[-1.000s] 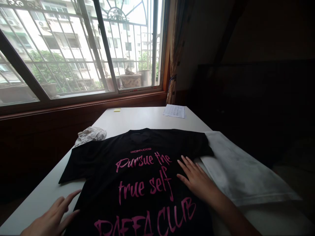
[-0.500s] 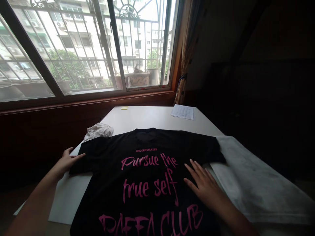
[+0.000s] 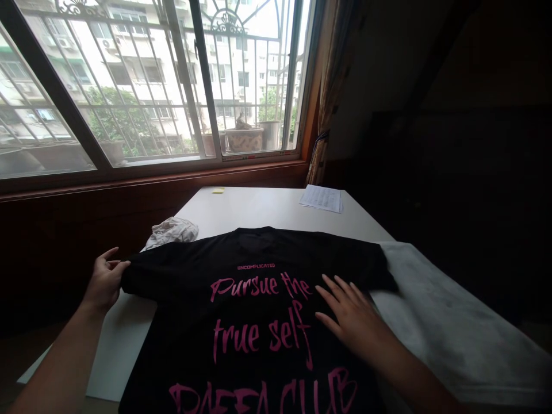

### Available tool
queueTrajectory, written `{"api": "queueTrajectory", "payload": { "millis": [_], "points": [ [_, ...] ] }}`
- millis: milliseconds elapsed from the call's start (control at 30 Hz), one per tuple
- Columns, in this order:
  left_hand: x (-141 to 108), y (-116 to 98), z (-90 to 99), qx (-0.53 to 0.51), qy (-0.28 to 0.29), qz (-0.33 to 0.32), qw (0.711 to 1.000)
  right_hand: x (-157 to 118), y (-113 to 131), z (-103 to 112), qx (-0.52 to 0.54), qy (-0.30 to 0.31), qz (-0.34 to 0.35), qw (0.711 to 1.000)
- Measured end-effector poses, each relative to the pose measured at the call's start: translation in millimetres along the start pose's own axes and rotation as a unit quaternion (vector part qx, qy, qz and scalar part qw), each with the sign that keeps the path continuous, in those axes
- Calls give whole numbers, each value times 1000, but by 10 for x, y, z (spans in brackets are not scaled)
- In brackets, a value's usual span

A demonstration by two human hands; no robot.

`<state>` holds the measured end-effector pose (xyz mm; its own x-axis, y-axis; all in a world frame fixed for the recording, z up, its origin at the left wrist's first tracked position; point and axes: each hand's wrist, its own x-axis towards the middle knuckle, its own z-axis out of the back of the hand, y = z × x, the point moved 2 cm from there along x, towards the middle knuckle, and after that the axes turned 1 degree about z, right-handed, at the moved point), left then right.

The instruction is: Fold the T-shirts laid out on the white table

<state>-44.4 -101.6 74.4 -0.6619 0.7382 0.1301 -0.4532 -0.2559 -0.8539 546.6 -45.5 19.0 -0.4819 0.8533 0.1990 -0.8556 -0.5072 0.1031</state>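
Item: black T-shirt [image 3: 254, 313], spread on the white table [image 3: 245, 210], collar at twelve o'clock. Pink print, top down: small "UNCOMPLICATED"; script "Pursue the true self"; a larger line cut by the view's edge, ending "CLUB", first word uncertain.
Left hand [image 3: 106, 279]: ten o'clock, thumb and fingers pinching the sleeve edge.
Right hand [image 3: 347, 310]: three o'clock, palm down on the shirt, fingers slightly spread; forearm hides part of the side.
Surroundings: crumpled whitish cloth [image 3: 170, 231], eleven o'clock; yellow slip [image 3: 218, 191], near twelve; printed sheets [image 3: 321, 199], one, text illegible; greyish-white fabric [image 3: 448, 333], three, partly under the sleeve.
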Motion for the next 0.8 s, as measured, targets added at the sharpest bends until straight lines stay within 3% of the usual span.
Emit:
{"api": "queueTrajectory", "payload": {
  "millis": [133,233,333,400,467,567,633,700,800],
  "points": [
    [-158,-131,20,-124,-8,15,992,503,487,209,63,24,110,992],
    [-279,-329,17,-98,4,-27,995,919,922,182,154,91,185,966],
    [-322,-509,-40,-37,-26,-75,996,1306,1318,3,313,164,206,913],
    [-362,-627,-138,-6,-20,-139,990,1544,1539,-145,427,191,170,867],
    [-480,-747,-284,19,35,-236,971,1758,1714,-274,561,214,85,795],
    [-838,-875,-532,113,190,-398,890,1999,1871,-386,720,231,-50,652],
    [-1106,-873,-643,180,261,-466,826,2105,1891,-429,760,222,-99,603],
    [-1291,-792,-672,204,270,-497,799,2177,1855,-491,747,203,-121,622],
    [-1339,-526,-610,222,243,-486,810,2250,1776,-625,664,166,-107,721]
  ]
}}
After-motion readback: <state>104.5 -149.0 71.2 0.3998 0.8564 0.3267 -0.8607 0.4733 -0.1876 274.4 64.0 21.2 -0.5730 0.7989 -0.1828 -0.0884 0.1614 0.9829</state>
